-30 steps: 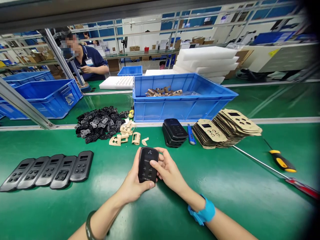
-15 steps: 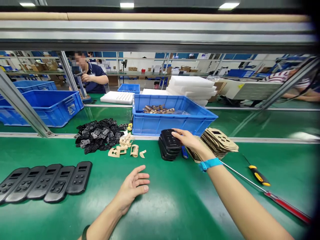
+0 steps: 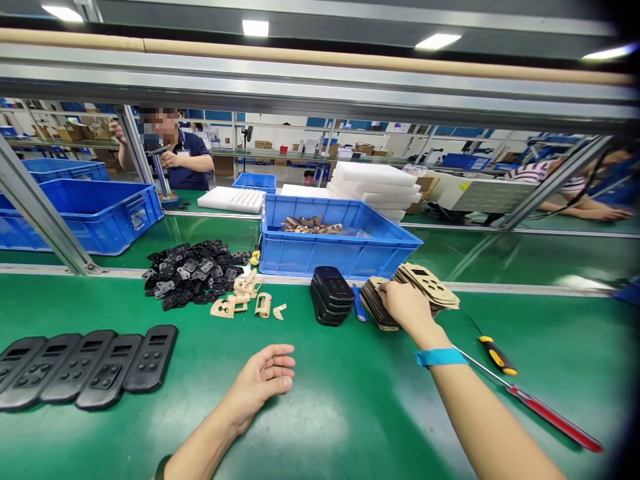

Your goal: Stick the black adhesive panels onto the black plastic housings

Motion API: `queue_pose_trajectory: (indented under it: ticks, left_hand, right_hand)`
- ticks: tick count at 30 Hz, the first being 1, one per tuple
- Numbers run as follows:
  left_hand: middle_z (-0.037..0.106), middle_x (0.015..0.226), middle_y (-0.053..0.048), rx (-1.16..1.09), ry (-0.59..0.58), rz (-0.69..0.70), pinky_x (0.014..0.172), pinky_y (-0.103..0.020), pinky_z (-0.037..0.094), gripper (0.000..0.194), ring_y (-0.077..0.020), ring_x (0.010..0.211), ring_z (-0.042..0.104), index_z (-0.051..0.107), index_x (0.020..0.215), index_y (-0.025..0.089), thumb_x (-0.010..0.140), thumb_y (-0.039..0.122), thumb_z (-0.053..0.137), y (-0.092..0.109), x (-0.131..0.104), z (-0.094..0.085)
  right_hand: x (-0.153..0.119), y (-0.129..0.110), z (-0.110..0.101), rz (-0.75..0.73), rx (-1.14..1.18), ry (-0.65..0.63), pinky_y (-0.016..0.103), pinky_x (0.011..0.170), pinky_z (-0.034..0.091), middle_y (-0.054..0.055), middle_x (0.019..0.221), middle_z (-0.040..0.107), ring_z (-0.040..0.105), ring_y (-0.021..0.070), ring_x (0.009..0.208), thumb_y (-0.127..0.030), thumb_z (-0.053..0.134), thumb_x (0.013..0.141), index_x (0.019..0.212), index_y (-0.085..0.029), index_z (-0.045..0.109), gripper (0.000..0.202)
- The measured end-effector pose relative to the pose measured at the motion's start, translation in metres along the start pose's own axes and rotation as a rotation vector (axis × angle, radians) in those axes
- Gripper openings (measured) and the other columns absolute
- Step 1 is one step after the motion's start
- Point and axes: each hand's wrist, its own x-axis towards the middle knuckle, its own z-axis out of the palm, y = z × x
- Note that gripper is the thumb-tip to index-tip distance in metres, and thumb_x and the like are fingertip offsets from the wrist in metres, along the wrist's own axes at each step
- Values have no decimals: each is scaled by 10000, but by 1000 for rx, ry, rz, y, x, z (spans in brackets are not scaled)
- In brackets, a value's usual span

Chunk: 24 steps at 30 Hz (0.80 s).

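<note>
My left hand hovers over the green table with its fingers apart and nothing in it. My right hand is at the stacks of thin tan plates, its fingertips on the nearer stack; whether a plate is between them is hidden. Left of it stand a blue-handled tool and a stack of black remote-shaped housings. Several similar black housings lie in an overlapping row at the left. Small black parts form a heap, with curved tan pieces beside it.
A blue bin with brown pieces stands behind the stacks. On the right lie a yellow-and-black screwdriver and a long red-handled one. Metal posts rise at the left. A person works across the table.
My right hand has left the stack of black housings and moved right to the tan plates. My left hand stays open, and the view has shifted slightly.
</note>
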Motion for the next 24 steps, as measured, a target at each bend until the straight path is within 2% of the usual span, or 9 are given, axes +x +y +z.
queue_pose_trajectory:
  ticks: [4, 6, 9, 11, 13, 15, 17, 20, 24]
  left_hand:
    - [610, 1066, -89, 16, -6, -10, 838, -315, 448, 556, -176, 922, 568, 641, 1127, 203, 605, 256, 823, 0, 0, -2]
    - [612, 1063, -88, 19, -6, -10, 840, -314, 447, 546, -173, 919, 569, 645, 1121, 200, 608, 254, 822, 0, 0, -3]
    - [619, 1052, -91, 19, -4, -9, 836, -309, 448, 533, -172, 911, 574, 655, 1106, 194, 604, 253, 824, 1, -1, -3]
    - [623, 1039, -91, 17, 8, -8, 827, -306, 452, 528, -172, 905, 575, 664, 1090, 190, 594, 262, 831, 3, -2, -1]
    - [627, 1017, -88, 16, 33, -1, 807, -298, 458, 520, -168, 889, 576, 671, 1075, 185, 592, 289, 835, 6, -3, 1]
    - [631, 991, -85, 23, 64, 19, 774, -282, 464, 501, -157, 858, 576, 677, 1063, 176, 615, 346, 824, 10, -3, 4]
    - [638, 976, -87, 37, 95, 49, 726, -260, 468, 495, -142, 818, 575, 680, 1058, 165, 644, 409, 800, 13, -3, 7]
    - [653, 964, -91, 61, 124, 87, 631, -221, 463, 498, -121, 755, 576, 673, 1057, 151, 678, 460, 766, 17, -3, 7]
    - [643, 702, -36, 74, 99, 60, 484, -186, 430, 460, -91, 564, 551, 662, 920, 112, 652, 465, 783, 19, -2, 5]
  right_hand:
    - [-6, -3, -2, -10, -53, 28, 400, 686, 499, 220, 853, 704, 681, 356, 835, -271, 518, 905, 1046, -80, 664, 280]
    - [-8, -4, -4, 2, -65, 32, 390, 653, 499, 232, 822, 699, 683, 362, 797, -241, 571, 867, 956, -56, 684, 235]
    - [-14, -4, -10, 39, -59, 73, 382, 602, 489, 224, 722, 689, 685, 356, 707, -148, 517, 864, 818, -52, 700, 212]
    - [-21, -7, -20, 79, -49, 145, 388, 606, 487, 213, 771, 698, 683, 349, 725, -155, 442, 901, 934, -61, 690, 268]
    - [-33, -14, -31, 92, 14, 314, 407, 677, 494, 212, 916, 696, 670, 341, 841, -193, 368, 939, 1081, -71, 640, 331]
    - [-50, -28, -39, -35, 226, 547, 400, 763, 491, 186, 1006, 683, 645, 306, 927, -235, 342, 957, 1105, -95, 618, 344]
    - [-70, -48, -41, -300, 519, 644, 354, 775, 491, 124, 963, 690, 642, 248, 885, -252, 387, 955, 1055, -149, 628, 281]
    - [-99, -84, -32, -641, 730, 401, 325, 743, 492, 67, 931, 677, 627, 204, 829, -225, 443, 950, 1105, -204, 585, 212]
    - [-123, -117, -14, -786, 834, 82, 346, 737, 490, 67, 926, 633, 597, 207, 833, -206, 427, 955, 1076, -200, 551, 173]
